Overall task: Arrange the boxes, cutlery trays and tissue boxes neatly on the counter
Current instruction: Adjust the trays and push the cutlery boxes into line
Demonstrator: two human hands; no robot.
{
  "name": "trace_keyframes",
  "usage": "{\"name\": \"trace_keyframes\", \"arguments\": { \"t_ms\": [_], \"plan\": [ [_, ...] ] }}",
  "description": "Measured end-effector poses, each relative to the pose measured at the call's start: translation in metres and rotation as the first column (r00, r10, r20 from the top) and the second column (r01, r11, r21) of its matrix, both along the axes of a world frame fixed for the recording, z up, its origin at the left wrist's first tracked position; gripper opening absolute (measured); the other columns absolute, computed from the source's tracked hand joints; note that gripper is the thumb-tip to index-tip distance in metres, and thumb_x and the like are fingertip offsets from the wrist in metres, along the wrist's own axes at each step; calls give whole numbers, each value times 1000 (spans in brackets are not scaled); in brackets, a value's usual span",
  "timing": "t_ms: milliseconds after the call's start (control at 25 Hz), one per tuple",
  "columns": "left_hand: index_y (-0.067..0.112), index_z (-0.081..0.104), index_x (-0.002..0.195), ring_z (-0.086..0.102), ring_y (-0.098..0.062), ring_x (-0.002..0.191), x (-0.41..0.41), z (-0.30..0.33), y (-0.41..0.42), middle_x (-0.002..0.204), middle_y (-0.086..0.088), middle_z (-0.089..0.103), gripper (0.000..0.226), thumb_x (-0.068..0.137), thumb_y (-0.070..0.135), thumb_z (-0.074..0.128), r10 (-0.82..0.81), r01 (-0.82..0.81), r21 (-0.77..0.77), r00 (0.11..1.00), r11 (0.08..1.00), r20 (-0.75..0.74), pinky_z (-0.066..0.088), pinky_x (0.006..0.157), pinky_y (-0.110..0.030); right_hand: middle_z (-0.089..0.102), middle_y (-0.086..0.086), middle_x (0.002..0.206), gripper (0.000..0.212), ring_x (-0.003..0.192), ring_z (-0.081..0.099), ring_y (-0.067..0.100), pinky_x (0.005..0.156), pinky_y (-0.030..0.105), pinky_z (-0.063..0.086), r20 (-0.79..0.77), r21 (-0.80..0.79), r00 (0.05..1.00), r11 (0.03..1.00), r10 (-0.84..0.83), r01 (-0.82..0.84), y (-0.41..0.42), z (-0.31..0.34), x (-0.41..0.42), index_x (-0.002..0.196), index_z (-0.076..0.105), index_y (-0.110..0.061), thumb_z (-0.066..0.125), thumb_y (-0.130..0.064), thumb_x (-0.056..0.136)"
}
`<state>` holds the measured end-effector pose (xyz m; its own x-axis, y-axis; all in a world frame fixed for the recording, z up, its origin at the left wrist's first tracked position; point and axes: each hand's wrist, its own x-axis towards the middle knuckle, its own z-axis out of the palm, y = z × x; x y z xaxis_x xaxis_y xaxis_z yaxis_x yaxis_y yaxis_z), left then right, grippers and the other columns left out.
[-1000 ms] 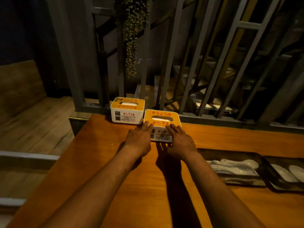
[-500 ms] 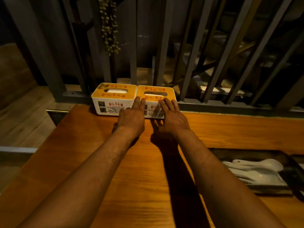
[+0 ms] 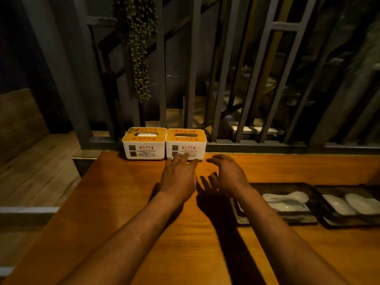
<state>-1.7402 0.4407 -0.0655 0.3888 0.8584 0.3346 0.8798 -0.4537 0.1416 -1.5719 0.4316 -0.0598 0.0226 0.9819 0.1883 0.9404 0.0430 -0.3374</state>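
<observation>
Nothing held: our left hand [image 3: 178,177] lies flat, fingers spread, fingertips against the front of the right tissue box [image 3: 186,144]; our right hand [image 3: 228,175] hovers just beside it, fingers loosely curled and apart. Both boxes, the left tissue box [image 3: 144,143] too, sit touching side by side at the counter [image 3: 123,202] back edge, and cutlery trays [image 3: 287,202] of white spoons lie to our right.

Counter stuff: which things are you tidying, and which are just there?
Being tidied:
- left white plastic tissue box with orange lid
- right white plastic tissue box with orange lid
- two dark rectangular cutlery trays of white spoons

Just there:
- grey metal railing
- hanging green bead-like plant
- orange wooden counter
</observation>
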Motion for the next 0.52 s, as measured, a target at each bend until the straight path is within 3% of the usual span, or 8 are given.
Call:
{"name": "trace_keyframes", "arguments": {
  "t_ms": [80, 160, 360, 520],
  "plan": [
    [29, 50, 137, 39, -23, 134, 13, 0, -39, 143, -3, 50, 46, 91, 30, 52, -48, 46, 27, 998, 999, 50, 31, 109, -39, 58, 0, 133, 41, 117, 56, 21, 92, 34, 49, -66, 53, 997, 998, -36, 39, -48, -9, 22, 123, 63, -31, 65, -25, 83],
    [29, 53, 135, 42, -21, 129, 35, -1, -79, 139, -1, 53, 44, 91, 31, 52, -96, 95, 18, 991, 995, 92, 33, 104, -36, 63, 3, 122, 32, 111, 59, 26, 87, 37, 51, -90, 84, 992, 992, -89, 97, -94, -20, 55, 113, 69, -26, 66, -23, 81],
    [33, 38, 145, 29, -21, 139, 109, -11, -140, 151, -1, 39, 50, 97, 41, 46, -150, 154, -41, 985, 987, 83, 24, 112, -37, 56, -2, 134, 44, 120, 53, 20, 94, 36, 50, -21, 46, 975, 974, -220, 220, -158, -43, 149, 127, 62, -33, 61, -48, 85],
    [36, 19, 152, 15, -28, 147, 175, -34, -149, 161, -7, 20, 58, 99, 50, 36, -5, 1, -136, 1000, 991, -25, 13, 119, -48, 45, -4, 147, 52, 132, 42, 21, 104, 37, 42, 106, 102, 991, 993, -77, 66, -171, -50, 195, 138, 47, -41, 52, -54, 88]
  ]
}}
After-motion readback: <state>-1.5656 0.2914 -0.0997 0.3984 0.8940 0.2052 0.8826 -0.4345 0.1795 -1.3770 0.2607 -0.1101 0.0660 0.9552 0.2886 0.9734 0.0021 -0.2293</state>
